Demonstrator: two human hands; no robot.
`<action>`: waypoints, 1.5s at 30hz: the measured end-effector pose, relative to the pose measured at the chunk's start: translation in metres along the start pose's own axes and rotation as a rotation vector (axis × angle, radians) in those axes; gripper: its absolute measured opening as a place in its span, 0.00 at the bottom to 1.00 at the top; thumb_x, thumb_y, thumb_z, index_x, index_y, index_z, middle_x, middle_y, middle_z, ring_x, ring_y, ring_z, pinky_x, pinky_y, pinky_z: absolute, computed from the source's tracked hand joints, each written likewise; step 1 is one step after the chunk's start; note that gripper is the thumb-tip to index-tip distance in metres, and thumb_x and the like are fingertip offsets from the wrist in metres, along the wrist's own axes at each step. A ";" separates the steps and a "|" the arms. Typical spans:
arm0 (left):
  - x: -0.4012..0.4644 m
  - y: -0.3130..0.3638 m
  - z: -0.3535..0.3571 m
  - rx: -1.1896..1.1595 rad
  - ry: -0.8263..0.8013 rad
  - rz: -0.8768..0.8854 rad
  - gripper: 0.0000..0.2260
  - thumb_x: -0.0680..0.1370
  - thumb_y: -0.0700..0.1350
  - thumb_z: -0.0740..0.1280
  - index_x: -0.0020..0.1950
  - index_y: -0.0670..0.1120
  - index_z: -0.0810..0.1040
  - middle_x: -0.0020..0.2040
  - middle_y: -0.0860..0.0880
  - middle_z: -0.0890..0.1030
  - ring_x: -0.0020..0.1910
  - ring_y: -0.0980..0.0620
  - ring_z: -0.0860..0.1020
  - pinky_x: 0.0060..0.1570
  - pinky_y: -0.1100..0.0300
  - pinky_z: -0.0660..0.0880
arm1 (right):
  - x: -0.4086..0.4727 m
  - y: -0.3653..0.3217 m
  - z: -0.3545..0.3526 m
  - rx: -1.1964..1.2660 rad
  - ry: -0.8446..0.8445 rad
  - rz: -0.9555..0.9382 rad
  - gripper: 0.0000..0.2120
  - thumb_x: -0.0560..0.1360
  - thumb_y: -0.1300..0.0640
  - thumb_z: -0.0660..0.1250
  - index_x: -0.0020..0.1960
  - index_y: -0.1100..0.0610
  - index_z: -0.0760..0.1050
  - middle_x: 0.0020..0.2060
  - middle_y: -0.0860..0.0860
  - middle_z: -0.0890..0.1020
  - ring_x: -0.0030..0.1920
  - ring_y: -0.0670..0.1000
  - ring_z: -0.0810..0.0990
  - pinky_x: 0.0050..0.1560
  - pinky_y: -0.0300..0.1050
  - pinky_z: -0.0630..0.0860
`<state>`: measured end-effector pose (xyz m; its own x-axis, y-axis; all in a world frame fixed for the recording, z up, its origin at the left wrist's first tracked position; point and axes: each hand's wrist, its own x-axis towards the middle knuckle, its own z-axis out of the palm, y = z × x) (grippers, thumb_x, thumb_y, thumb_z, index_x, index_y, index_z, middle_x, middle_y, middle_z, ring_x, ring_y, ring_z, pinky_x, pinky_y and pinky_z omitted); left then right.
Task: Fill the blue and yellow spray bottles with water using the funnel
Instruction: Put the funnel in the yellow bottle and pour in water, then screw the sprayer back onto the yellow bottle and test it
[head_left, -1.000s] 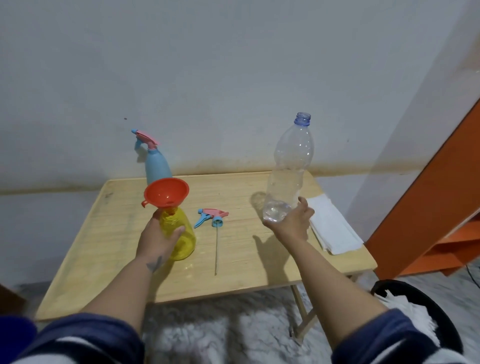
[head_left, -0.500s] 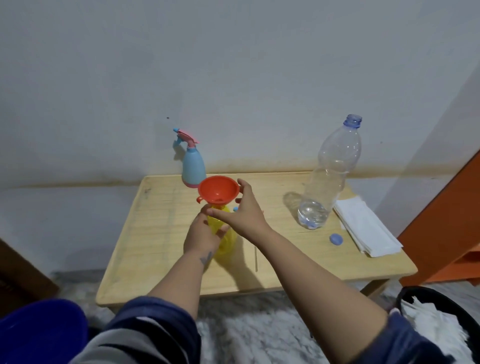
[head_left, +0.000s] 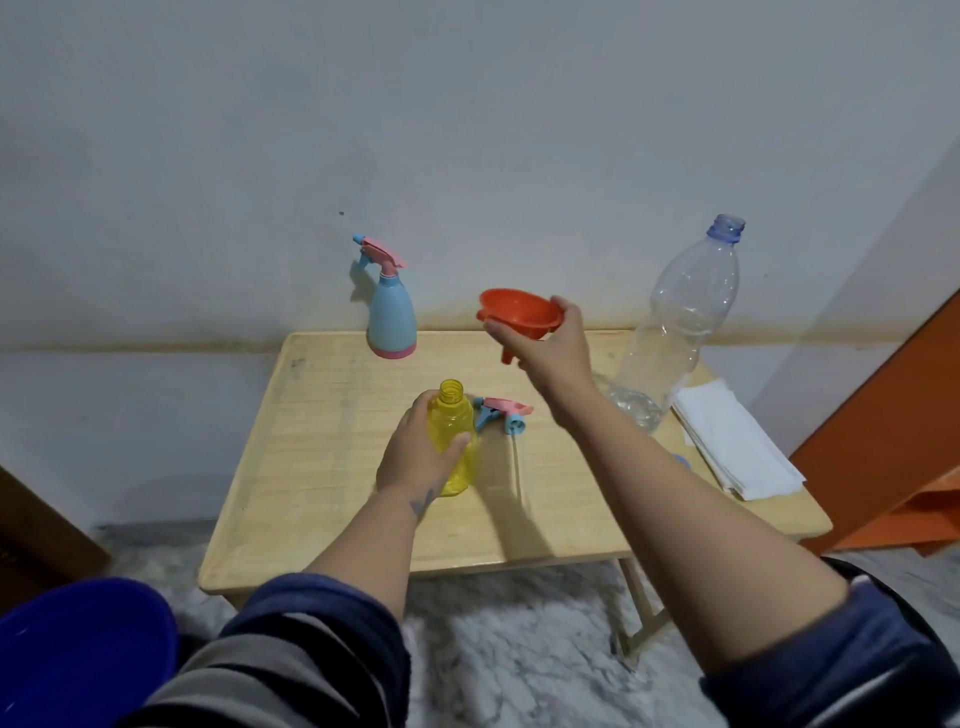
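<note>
- Sitting at the far lower left: a blue basin (head_left: 78, 654), only partly in view, contents not visible.
- Blue spray bottle (head_left: 390, 322): upright at the back edge of the wooden table (head_left: 322, 467), against the wall, pink-and-blue trigger head fitted; body opaque, fill level cannot be told.
- Left hand (head_left: 415, 457): fingers and thumb wrapped round the yellow spray bottle.
- Yellow spray bottle (head_left: 457, 447): upright on the table near its middle, neck open and uncapped; translucent body, water level not clear.
- Loose trigger head (head_left: 501, 413): pink and blue, lying on the table just right of the yellow bottle, its dip tube trailing toward the front edge.
- Orange funnel (head_left: 517, 312): held in the air above the table, tilted, clear of both spray bottles.
- Right hand (head_left: 550, 348): gripping the funnel by its bowl from the right side.
- Clear plastic bottle (head_left: 675, 332): upright on the right of the table, uncapped, a little water at the bottom.
- Folded white cloth (head_left: 737, 452): stacked at the table's right edge, just beside the clear bottle.
</note>
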<state>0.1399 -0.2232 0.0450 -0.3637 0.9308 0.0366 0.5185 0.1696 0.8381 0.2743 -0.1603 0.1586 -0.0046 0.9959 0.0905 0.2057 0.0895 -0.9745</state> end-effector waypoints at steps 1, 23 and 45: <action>0.000 -0.001 0.000 -0.002 0.001 0.007 0.27 0.74 0.53 0.71 0.71 0.55 0.64 0.66 0.53 0.73 0.63 0.49 0.73 0.53 0.58 0.69 | 0.005 0.006 -0.007 -0.035 0.037 0.007 0.47 0.64 0.51 0.79 0.74 0.57 0.57 0.61 0.52 0.73 0.52 0.51 0.79 0.51 0.39 0.80; 0.000 -0.022 0.016 -0.142 0.102 0.094 0.28 0.74 0.52 0.71 0.66 0.68 0.59 0.58 0.71 0.66 0.60 0.65 0.67 0.56 0.69 0.63 | 0.073 0.156 -0.004 -0.332 0.328 0.508 0.35 0.65 0.45 0.76 0.66 0.56 0.67 0.62 0.54 0.77 0.64 0.59 0.74 0.64 0.56 0.70; 0.004 -0.024 0.011 -0.135 0.065 0.105 0.30 0.72 0.54 0.73 0.65 0.69 0.58 0.57 0.73 0.66 0.60 0.66 0.66 0.52 0.73 0.62 | 0.055 0.140 0.040 -0.599 -0.083 0.402 0.13 0.75 0.51 0.65 0.48 0.61 0.77 0.48 0.56 0.82 0.44 0.56 0.79 0.39 0.42 0.69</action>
<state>0.1343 -0.2205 0.0189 -0.3648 0.9174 0.1593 0.4492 0.0235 0.8931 0.2640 -0.0923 0.0189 0.1147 0.9501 -0.2900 0.7075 -0.2830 -0.6476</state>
